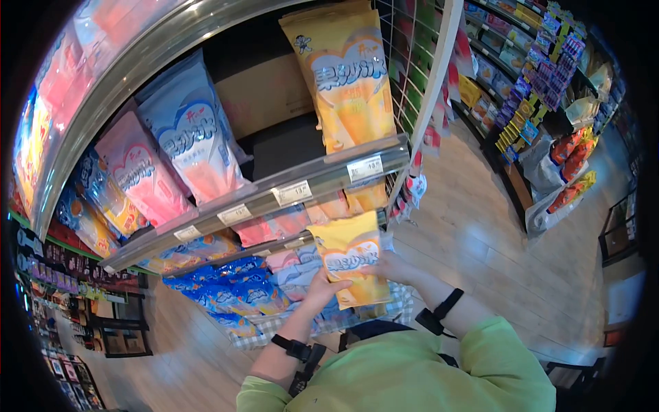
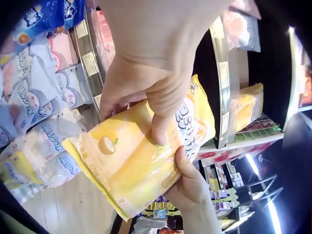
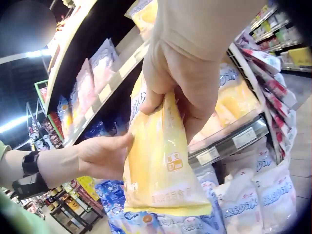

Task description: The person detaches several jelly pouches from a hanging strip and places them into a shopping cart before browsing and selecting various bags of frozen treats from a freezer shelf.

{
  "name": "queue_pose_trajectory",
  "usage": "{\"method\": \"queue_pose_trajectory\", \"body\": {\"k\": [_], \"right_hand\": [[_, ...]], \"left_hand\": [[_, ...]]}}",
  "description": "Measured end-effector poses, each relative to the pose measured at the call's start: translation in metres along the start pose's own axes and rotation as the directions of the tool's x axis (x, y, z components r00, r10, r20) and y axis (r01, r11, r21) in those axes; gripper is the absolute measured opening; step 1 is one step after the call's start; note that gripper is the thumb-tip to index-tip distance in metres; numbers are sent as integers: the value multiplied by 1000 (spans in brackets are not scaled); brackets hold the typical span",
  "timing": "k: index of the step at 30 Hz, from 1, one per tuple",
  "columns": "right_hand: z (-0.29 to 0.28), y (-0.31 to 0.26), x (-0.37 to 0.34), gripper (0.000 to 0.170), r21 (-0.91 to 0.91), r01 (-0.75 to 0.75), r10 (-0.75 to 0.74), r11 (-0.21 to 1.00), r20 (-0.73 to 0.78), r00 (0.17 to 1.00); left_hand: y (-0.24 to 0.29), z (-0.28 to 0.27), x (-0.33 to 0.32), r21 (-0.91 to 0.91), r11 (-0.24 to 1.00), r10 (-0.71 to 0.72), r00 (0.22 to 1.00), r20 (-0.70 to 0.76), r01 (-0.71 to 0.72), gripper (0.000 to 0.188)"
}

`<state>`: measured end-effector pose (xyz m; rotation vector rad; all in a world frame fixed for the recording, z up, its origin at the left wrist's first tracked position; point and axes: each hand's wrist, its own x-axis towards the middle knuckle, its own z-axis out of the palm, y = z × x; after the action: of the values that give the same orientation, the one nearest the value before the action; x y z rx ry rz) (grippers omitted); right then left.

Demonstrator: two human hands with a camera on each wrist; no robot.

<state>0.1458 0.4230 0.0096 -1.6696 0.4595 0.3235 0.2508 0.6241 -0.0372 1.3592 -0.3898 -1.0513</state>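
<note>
In the head view, a yellow snack packet (image 1: 351, 257) with white and blue lettering is held upright before the body, between both hands. The left hand (image 1: 321, 292) grips its left edge, thumb lying across the printed front, as the left wrist view also shows on the packet (image 2: 131, 156). At the opposite edge, the right hand (image 1: 395, 266) pinches the packet between thumb and fingers. From the right wrist, the packet (image 3: 158, 161) appears side-on, with the right hand (image 3: 187, 83) over its upper part. Fingers behind the packet are partly hidden.
A tilted shelf (image 1: 292, 196) with price tags stands ahead, holding larger yellow packets (image 1: 347, 82), blue packets (image 1: 189, 130) and pink packets (image 1: 144, 168). Below lie dark blue packets (image 1: 237, 285). A white wire side panel (image 1: 422, 89) bounds the shelf. Wooden floor (image 1: 473, 220) extends to the right.
</note>
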Motion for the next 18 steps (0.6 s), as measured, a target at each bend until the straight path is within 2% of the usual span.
{"method": "queue_pose_trajectory", "body": {"k": [1, 2, 3, 4, 6, 7, 8, 9, 10, 11, 12, 13, 14, 15, 16, 17, 18], "right_hand": [[-8, -2, -4, 31, 0, 9, -9, 1000, -2, 1000], [-16, -3, -10, 30, -104, 232, -238, 967, -54, 970], [-24, -8, -13, 30, -218, 436, -461, 873, -82, 883], [-34, -19, -17, 30, -224, 446, -473, 867, -85, 877], [-49, -44, -32, 35, -141, 505, -520, 852, -110, 847], [-56, -62, -41, 35, -143, 510, -526, 848, -109, 844], [-68, -88, -48, 38, -197, 539, -567, 819, -135, 812], [-79, -115, -56, 41, -253, 565, -610, 785, -159, 776], [-86, -141, -63, 44, -59, 632, -633, 773, -131, 763], [-93, -166, -70, 46, 139, 667, -659, 731, -105, 744], [-99, -189, -77, 46, 136, 676, -668, 724, -103, 737], [-104, -210, -85, 46, 252, 665, -654, 703, -138, 744], [-110, -227, -88, 47, 365, 646, -634, 671, -170, 754], [-114, -240, -88, 48, 215, 727, -710, 652, -163, 685], [-120, -251, -86, 55, 59, 791, -779, 609, -142, 611], [-127, -251, -70, 45, -183, 873, -891, 452, -145, 431], [-137, -252, -49, 34, -348, 857, -925, 381, -146, 351]], "left_hand": [[-1, 7, 5, 7, 1000, 6, 1000, 0, -6, 51], [-2, 16, 9, 97, 992, 86, 994, -63, -79, 46], [4, 20, 15, 192, 970, 174, 978, -117, -150, 41], [19, 23, 20, 198, 967, 187, 976, -115, -162, 41], [54, 35, 17, 410, 856, 365, 930, -47, -315, 34], [95, 45, 11, 488, 812, 389, 920, -48, -318, 32], [124, 50, 11, 491, 808, 396, 917, -46, -324, 32], [149, 54, 13, 492, 728, 561, 827, -27, -478, 36], [175, 58, 14, 488, 619, 707, 707, -7, -615, 40], [202, 61, 14, 521, 489, 796, 602, 61, -699, 42], [227, 66, 14, 544, 348, 863, 487, 132, -764, 45], [248, 72, 14, 547, 338, 867, 479, 135, -766, 45], [267, 78, 14, 473, 343, 885, 448, 126, -811, 46], [280, 82, 17, 395, 347, 900, 420, 114, -851, 47], [289, 85, 28, 452, 361, 903, 427, 50, -816, 48], [283, 76, 51, 482, 354, 903, 427, 46, -802, 48], [277, 68, 71, 510, 347, 904, 426, 43, -787, 47]]}}
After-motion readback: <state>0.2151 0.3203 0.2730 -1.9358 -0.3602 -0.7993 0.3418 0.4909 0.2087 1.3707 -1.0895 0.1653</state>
